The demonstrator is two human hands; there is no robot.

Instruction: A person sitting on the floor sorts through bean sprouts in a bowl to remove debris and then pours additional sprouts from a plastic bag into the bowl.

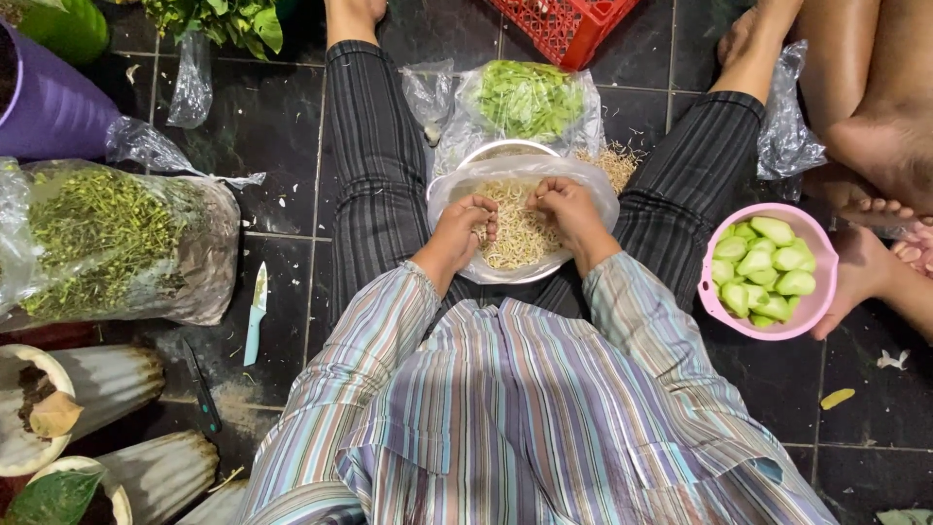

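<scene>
Two hands [465,231] in one bowl of sprouts [520,233], one pink bowl [814,255] at three o'clock, two knives [255,313] at nine, one red crate [559,24] at twelve.

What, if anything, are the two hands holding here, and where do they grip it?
Both the left hand and right hand pinch bean sprouts at their fingertips over the plastic-lined bowl. Which part of the sprouts they grip is too small to tell.

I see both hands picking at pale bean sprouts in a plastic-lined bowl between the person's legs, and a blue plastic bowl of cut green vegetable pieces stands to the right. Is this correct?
One detail is wrong: the plastic bowl of cut green vegetable pieces is pink, not blue, as the head view shows. The rest holds: the left hand and right hand pick at pale bean sprouts in the plastic-lined bowl between the legs.
</scene>
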